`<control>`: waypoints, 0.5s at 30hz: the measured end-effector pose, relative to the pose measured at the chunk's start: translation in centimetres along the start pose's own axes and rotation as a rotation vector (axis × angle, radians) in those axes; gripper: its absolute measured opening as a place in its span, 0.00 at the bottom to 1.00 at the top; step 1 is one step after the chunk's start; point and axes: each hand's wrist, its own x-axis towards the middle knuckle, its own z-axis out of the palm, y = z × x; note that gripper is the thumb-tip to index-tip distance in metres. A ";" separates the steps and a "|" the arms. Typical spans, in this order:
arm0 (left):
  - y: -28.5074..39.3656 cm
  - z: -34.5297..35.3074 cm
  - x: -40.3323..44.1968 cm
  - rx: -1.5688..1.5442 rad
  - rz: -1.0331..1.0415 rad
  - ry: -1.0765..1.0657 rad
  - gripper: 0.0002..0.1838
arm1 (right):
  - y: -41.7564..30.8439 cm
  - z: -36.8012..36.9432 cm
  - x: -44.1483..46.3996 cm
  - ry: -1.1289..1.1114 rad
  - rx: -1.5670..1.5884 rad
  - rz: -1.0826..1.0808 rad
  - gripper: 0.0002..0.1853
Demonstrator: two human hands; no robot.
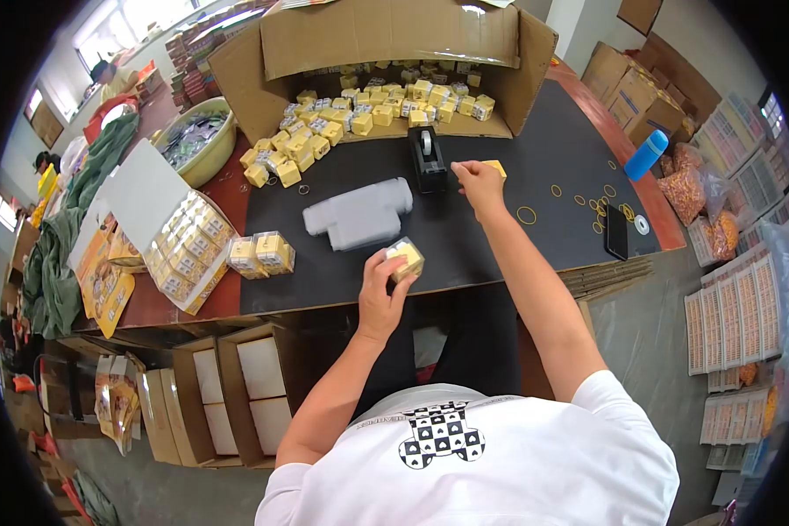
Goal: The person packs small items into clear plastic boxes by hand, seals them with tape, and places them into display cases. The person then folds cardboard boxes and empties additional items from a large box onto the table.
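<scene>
My left hand [383, 294] is closed around a small yellow box in a clear plastic cover [408, 256], held over the table's near edge. Just right of the black tape dispenser [428, 162], my right hand [480, 188] is pinched shut, and what its fingertips hold is too small to make out. Behind its knuckles shows part of a yellow box [497, 167]. A stack of clear plastic sleeves [359, 215] lies between my left hand and the dispenser. Further left, a few covered yellow boxes [263, 254] stand together.
A large carton [394, 44] lies open at the back, many yellow boxes [381, 114] spilling from it. At left are a filled display box [188, 245] and a green basin [223, 145]. Rubber bands [526, 216], a phone [616, 232] and a blue bottle [646, 155] are at right.
</scene>
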 end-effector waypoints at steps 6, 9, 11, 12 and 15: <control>-0.4 -0.2 0.4 -0.001 0.023 -0.042 0.23 | -2.1 2.4 4.6 -0.114 -0.281 0.353 0.07; -0.5 -0.2 0.3 0.019 0.025 -0.039 0.23 | -2.0 2.8 4.4 -0.103 -0.111 0.383 0.07; -0.6 0.0 0.3 0.033 0.033 -0.033 0.23 | -1.9 2.7 4.2 -0.085 0.055 0.404 0.08; -0.6 0.0 0.4 0.030 0.030 -0.030 0.23 | -1.9 2.7 4.1 -0.078 0.135 0.413 0.08; -0.5 -0.1 0.2 0.048 0.021 -0.036 0.23 | -1.2 2.4 2.8 -0.053 0.378 0.446 0.09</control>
